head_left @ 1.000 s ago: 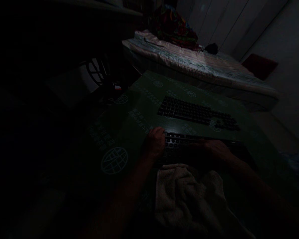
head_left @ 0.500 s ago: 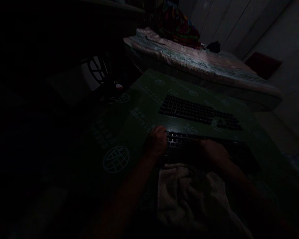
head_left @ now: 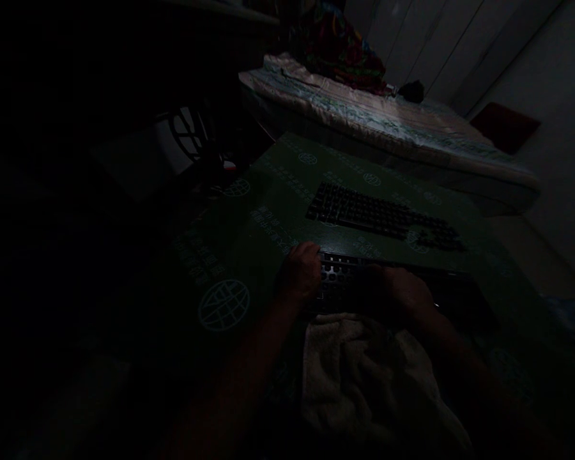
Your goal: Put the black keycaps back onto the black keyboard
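A dark keyboard frame [head_left: 453,287] lies across the green board, with rows of bare key sockets showing near its left end. My left hand [head_left: 301,271] is closed around the frame's left end. Over the middle of the frame is my right hand [head_left: 405,287], fingers curled downward. Whatever its fingers pinch is lost in deep shadow. Behind the frame, black keycaps [head_left: 364,209] are set out in a keyboard-shaped layout. A crumpled light cloth [head_left: 345,364] lies in front of the frame, between my forearms.
The green board [head_left: 268,249] carries printed globes and lettering. Beyond its far edge stands a bed [head_left: 388,121] with a patterned sheet and a dark flowered cloth [head_left: 340,51]. A dark wheel-like frame [head_left: 189,134] is at the left. The room is very dim.
My right hand has shifted slightly to the left over the keyboard frame. My left hand keeps its hold, and the keycaps and cloth lie as before.
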`<state>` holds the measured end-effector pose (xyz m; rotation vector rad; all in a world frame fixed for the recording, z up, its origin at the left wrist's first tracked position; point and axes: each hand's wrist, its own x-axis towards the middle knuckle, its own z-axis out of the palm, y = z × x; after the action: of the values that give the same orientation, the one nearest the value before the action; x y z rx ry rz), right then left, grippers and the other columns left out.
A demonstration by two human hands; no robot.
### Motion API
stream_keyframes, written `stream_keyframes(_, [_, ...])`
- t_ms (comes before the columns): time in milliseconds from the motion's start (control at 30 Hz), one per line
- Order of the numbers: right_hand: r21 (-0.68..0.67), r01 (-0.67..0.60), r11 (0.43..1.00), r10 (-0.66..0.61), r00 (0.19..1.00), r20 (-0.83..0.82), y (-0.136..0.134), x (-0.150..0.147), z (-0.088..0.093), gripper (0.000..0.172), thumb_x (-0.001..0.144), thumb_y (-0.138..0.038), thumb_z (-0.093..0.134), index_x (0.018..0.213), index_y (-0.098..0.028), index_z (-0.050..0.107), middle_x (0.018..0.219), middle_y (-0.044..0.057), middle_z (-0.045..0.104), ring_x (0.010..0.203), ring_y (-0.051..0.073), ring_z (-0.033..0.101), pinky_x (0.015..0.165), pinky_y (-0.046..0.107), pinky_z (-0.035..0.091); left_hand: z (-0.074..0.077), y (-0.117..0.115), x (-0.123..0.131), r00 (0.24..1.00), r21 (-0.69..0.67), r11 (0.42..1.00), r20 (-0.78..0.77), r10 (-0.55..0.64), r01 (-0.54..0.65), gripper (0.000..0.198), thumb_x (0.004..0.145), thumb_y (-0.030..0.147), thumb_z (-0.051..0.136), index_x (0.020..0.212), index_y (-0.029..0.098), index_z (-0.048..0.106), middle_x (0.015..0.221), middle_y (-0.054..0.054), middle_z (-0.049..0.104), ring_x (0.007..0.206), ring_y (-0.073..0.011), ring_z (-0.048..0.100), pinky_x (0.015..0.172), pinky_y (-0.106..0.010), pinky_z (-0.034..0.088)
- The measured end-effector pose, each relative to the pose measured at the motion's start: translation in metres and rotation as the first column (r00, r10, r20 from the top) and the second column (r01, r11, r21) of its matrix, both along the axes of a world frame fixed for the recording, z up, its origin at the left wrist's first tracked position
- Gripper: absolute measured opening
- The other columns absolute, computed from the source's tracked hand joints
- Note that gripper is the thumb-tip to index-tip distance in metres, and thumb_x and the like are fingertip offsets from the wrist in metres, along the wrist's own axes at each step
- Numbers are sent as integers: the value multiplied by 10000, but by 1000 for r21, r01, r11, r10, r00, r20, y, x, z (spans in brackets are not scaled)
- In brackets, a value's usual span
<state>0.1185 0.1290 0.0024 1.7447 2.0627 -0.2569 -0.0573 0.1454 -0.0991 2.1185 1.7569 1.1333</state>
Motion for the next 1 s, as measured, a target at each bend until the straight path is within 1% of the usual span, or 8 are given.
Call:
stream_keyframes(67, [10, -46, 999, 46, 999, 13, 1, 3, 1, 302, 801, -265, 436, 1066, -264, 582, 964, 77, 672, 855, 227, 628, 607, 264, 398, 1, -1, 0, 1000, -5, 1000, 5, -2, 2, 180, 817, 132, 402, 886, 148, 567, 945, -76, 599, 898, -177, 537, 836, -319, 447])
stream_keyframes(133, [12, -132, 991, 131, 991, 33, 4, 6, 2, 299, 803, -276, 453, 1070, -281, 586, 970, 74, 668, 870, 230, 625, 622, 268, 401, 1, -1, 0, 1000, -3, 1000, 10, -2, 2, 177, 812, 128, 408, 888, 147, 567, 953, -77, 598, 904, -176, 536, 839, -320, 447])
stream_keyframes(267, [-10, -315, 949, 315, 945, 84, 11, 12, 5, 343, 826, -291, 448, 1156, -312, 537, 990, 74, 652, 840, 222, 624, 611, 265, 402, -1, 0, 0, 1000, 7, 1000, 8, 8, -8, 185, 814, 128, 411, 911, 143, 568, 970, -80, 596, 922, -176, 535, 857, -322, 440])
stream_keyframes(433, [14, -397, 918, 393, 912, 114, 12, 10, 2, 372, 845, -314, 426, 1211, -328, 489, 1061, 82, 607, 781, 200, 621, 579, 252, 394, -2, 0, 0, 1000, 2, 1000, -6, 8, -8, 181, 817, 133, 419, 914, 136, 572, 977, -80, 595, 930, -176, 531, 868, -314, 434])
stream_keyframes(633, [68, -335, 940, 329, 940, 96, 7, 7, -7, 406, 838, -339, 429, 1243, -328, 450, 1036, 87, 613, 775, 210, 627, 574, 259, 390, 3, -1, 0, 1000, -1, 1000, -13, 2, -2, 177, 825, 122, 396, 882, 150, 562, 934, -66, 595, 901, -168, 537, 842, -310, 442])
stream_keyframes(800, [94, -231, 969, 228, 973, 41, 2, 3, -4, 381, 809, -293, 446, 1186, -291, 503, 986, 85, 646, 811, 233, 628, 581, 266, 387, 0, -1, 0, 1000, 7, 1000, -4, -3, 3, 169, 822, 128, 408, 892, 148, 561, 949, -67, 596, 910, -168, 536, 850, -310, 436])
stream_keyframes(900, [79, -127, 989, 128, 992, -6, 2, -4, -3, 348, 805, -269, 436, 1139, -265, 535, 936, 82, 666, 813, 223, 631, 583, 257, 383, -1, -1, -1, 1000, 13, 1000, -2, 2, -2, 169, 816, 130, 418, 907, 149, 558, 960, -69, 595, 910, -168, 537, 849, -314, 436])
stream_keyframes(1000, [39, -99, 994, 101, 994, -45, 2, -10, -2, 299, 795, -276, 454, 1063, -253, 582, 916, 83, 675, 821, 219, 633, 591, 252, 386, -1, -1, -1, 1000, 16, 1000, -10, 1, 0, 169, 821, 130, 408, 889, 150, 561, 945, -65, 596, 895, -166, 537, 832, -309, 441])
